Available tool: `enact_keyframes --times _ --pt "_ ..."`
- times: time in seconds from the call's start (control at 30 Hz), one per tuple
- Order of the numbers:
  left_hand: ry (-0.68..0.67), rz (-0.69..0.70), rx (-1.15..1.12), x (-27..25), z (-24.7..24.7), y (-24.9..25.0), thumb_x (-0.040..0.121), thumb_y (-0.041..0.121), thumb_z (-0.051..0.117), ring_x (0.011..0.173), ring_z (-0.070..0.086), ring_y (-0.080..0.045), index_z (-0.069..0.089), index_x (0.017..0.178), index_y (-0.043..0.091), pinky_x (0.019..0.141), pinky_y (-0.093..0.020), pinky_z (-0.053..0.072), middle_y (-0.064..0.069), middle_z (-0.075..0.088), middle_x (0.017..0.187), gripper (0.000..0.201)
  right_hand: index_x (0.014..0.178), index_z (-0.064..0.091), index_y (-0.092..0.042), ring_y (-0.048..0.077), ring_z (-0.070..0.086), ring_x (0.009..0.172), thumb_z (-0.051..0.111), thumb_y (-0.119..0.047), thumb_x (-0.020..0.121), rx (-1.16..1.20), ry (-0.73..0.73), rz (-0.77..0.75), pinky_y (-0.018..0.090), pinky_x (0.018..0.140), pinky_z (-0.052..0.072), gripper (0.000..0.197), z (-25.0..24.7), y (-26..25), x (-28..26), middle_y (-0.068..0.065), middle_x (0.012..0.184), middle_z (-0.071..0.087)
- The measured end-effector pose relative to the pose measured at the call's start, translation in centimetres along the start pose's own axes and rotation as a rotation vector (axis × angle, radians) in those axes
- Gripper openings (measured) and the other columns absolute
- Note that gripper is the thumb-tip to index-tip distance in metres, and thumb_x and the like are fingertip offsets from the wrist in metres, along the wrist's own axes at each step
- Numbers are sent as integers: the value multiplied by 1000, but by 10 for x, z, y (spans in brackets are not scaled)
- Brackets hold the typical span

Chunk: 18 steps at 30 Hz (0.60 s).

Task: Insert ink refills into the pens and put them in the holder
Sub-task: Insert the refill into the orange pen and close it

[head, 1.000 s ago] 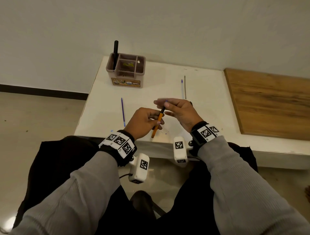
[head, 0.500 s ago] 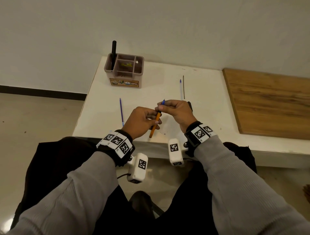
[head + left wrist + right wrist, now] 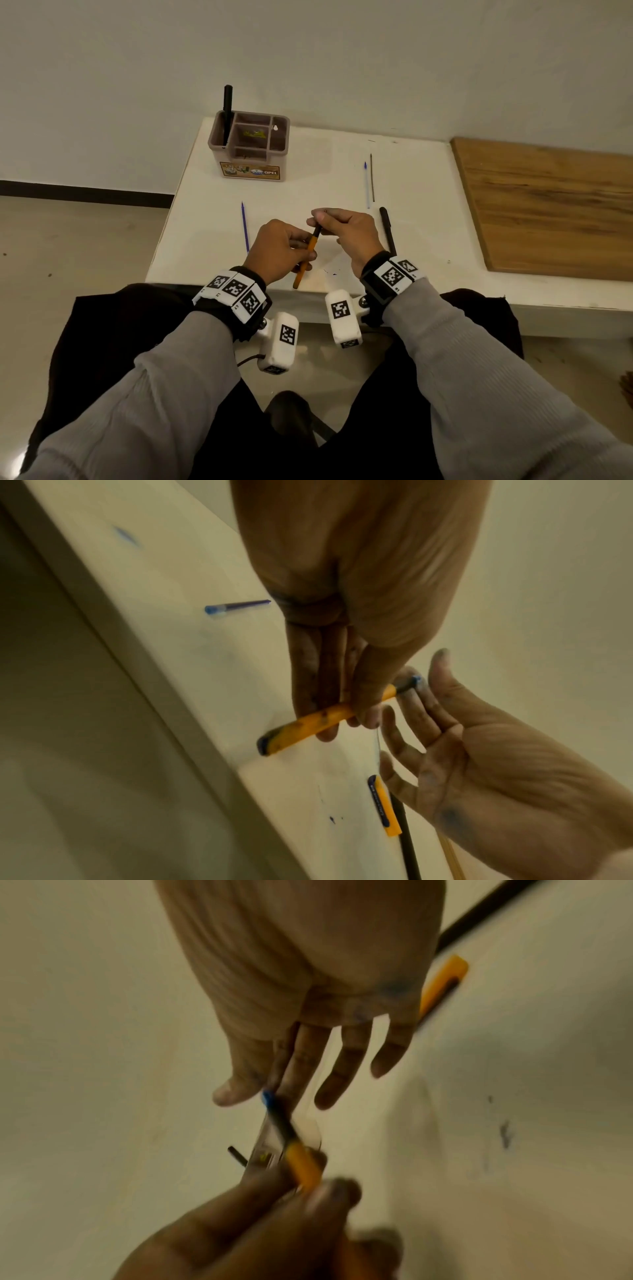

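My left hand (image 3: 277, 250) grips the orange pen barrel (image 3: 306, 257) slanted above the table's front edge; its fingers (image 3: 308, 669) curl round the barrel (image 3: 325, 718). My right hand (image 3: 346, 229) pinches the blue end of the refill (image 3: 267, 1096) at the pen's dark front section (image 3: 405, 684) between thumb and forefinger, the other fingers straight. The brown holder (image 3: 250, 161) stands at the back left with a black pen (image 3: 227, 113) upright in it. A blue refill (image 3: 245, 226) lies left of my hands, and two more refills (image 3: 367, 185) lie behind them.
A black pen (image 3: 387, 229) lies on the white table (image 3: 308, 178) just right of my right hand, with an orange cap (image 3: 383, 807) beside it. A wooden board (image 3: 548, 205) covers the right side. Ink spots mark the table near its front edge.
The blue refill end that stuck out above my right fingers has sunk lower and is now covered by them. Both hands have stayed near the table's front edge.
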<state>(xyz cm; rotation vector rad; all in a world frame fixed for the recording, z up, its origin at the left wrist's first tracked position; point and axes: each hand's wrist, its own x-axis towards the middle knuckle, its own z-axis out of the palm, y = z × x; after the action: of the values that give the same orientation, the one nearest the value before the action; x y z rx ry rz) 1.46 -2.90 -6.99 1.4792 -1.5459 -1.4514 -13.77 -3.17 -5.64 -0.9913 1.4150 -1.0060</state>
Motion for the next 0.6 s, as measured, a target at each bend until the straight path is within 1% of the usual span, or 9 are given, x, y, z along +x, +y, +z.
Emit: enact_keyframes --times 0.03,0.1,0.2,0.27,0.3,0.37,0.47,0.53,0.6 --pt "13 -8 -6 0 1 -1 77 -5 73 67 73 -31 69 104 -4 61 -32 62 -20 73 86 28 109 72 -7 -3 66 75 65 -19 91 -28 3 2 5 57 46 22 -2 -3 1 8 101 75" --pt "33 -27 -32 1 1 -1 75 -4 75 67 73 -33 69 103 -2 63 -36 62 -21 72 85 29 100 74 -14 1 66 74 70 -28 88 -140 59 -28 16 62 49 18 -17 -9 7 0 92 75" --pt "20 -38 -30 2 -1 -2 74 -3 76 67 73 -32 69 102 -1 63 -35 62 -20 72 84 29 90 75 -18 14 67 86 77 -29 79 -659 180 -97 32 78 55 15 -56 -8 23 -1 89 73" --pt "16 -45 -25 2 -1 -2 73 -3 77 67 73 -33 68 102 0 59 -32 61 -20 72 84 30 96 73 -19 20 66 94 80 -31 75 -976 150 42 38 86 55 25 -76 -2 25 0 97 71" --pt "15 -45 -23 2 0 -1 73 -2 78 68 73 -34 68 101 0 57 -30 60 -20 72 83 30 100 72 -19 21 66 97 82 -34 72 -1036 120 113 38 88 54 34 -82 2 26 0 101 69" --pt "10 -43 -17 2 2 0 72 -2 78 68 72 -35 68 101 0 54 -27 59 -20 72 83 30 103 71 -17 21 65 98 85 -38 69 -1037 75 173 38 88 53 42 -83 7 25 1 105 69" --pt "6 -49 -17 3 4 1 72 -2 79 67 72 -34 67 101 0 52 -26 58 -18 72 83 32 95 72 -19 22 66 95 82 -35 73 -1046 117 114 38 82 55 29 -72 13 26 3 110 71" --pt "6 -48 -16 2 5 1 71 -1 80 66 72 -33 67 102 1 52 -26 58 -17 72 82 33 91 72 -18 19 67 86 78 -33 76 -967 163 38 33 76 55 22 -63 12 26 0 95 72" --pt "3 -42 -5 0 4 0 71 -1 80 66 72 -33 67 102 1 52 -26 57 -18 72 82 33 89 71 -15 15 66 76 77 -23 77 -692 182 -66 28 70 52 15 -54 6 23 0 82 69"
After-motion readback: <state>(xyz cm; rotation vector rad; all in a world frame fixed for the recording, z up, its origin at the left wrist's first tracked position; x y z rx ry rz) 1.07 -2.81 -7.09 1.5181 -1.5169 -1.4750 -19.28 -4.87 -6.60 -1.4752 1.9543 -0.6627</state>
